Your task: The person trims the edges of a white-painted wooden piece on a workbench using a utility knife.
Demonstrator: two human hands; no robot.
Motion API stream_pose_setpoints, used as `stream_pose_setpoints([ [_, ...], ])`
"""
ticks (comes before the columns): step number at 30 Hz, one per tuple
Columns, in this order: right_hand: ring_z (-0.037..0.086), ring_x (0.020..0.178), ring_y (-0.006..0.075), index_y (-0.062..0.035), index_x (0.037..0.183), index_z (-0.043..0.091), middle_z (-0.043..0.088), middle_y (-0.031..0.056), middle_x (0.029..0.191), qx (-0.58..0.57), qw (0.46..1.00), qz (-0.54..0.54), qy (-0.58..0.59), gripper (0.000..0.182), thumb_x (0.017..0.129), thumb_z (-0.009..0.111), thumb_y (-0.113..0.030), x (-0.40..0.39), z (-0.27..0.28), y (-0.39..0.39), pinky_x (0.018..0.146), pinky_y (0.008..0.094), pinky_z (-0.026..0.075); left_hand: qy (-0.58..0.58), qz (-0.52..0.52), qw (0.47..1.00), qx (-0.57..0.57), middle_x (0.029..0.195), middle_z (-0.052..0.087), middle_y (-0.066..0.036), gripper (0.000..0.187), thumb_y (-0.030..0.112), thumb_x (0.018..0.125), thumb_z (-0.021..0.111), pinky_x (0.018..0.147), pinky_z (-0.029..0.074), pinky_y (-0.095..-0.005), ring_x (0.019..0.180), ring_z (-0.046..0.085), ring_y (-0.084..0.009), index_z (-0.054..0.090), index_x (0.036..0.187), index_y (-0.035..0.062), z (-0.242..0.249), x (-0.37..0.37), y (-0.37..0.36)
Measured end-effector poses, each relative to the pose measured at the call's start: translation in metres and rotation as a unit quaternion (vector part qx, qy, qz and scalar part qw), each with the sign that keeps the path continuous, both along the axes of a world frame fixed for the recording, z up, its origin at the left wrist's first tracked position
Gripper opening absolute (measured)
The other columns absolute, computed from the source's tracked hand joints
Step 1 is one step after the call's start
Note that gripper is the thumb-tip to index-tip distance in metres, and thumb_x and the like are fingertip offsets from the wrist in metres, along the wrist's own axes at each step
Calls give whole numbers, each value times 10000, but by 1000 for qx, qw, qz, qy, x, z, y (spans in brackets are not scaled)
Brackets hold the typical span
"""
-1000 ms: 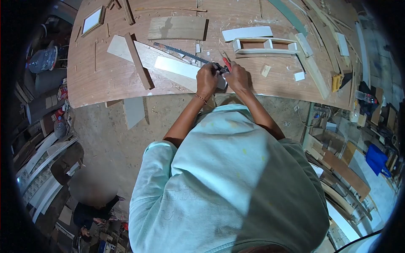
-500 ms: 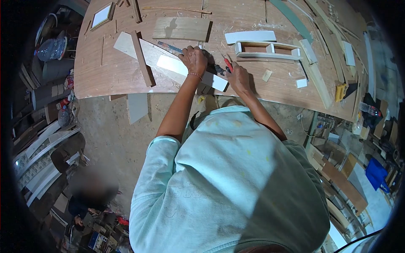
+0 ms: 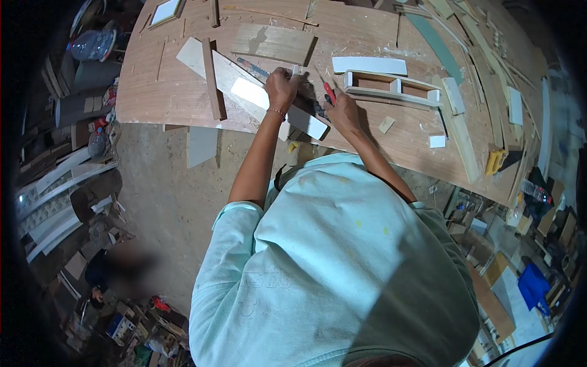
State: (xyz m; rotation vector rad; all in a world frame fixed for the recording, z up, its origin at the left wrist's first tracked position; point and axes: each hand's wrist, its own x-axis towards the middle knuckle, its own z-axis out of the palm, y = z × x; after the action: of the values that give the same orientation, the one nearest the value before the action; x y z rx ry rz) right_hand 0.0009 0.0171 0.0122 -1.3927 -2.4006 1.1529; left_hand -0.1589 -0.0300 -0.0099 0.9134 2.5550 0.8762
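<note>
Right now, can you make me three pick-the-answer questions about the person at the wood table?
1. Where does the left hand rest?
A. on the white board
B. on the floor
C. on the yellow tool

2. What colour is the handle by the right hand?
A. blue
B. red
C. green

3. How does the white board lie?
A. standing upright
B. flat, jutting over the table edge
C. on the floor

Answers: 1 A, the fingers press on it. 2 B, the red handle shows above the knuckles. 3 B, its near end passes the edge.
</note>
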Motion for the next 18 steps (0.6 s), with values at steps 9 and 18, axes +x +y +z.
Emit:
stream_pose_setpoints([
  [9,608,504,167,21,794,520,585,98,628,-168,972,-10,163,194,746,628,-133,-35,9,8,454,275,442,-421,84,858,284,802,619,-57,299,75,768,603,565,403,-192,654,530,-78,536,1047,-7,35,18,-36],
  [18,493,473,64,-28,802,564,554,23,619,-343,898,21,276,169,744,656,-157,-57,10,5,390,178,356,-355,82,877,312,805,574,-27,334,57,761,613,646,441,-211,720,521,-81,527,1079,4,32,35,-61],
])
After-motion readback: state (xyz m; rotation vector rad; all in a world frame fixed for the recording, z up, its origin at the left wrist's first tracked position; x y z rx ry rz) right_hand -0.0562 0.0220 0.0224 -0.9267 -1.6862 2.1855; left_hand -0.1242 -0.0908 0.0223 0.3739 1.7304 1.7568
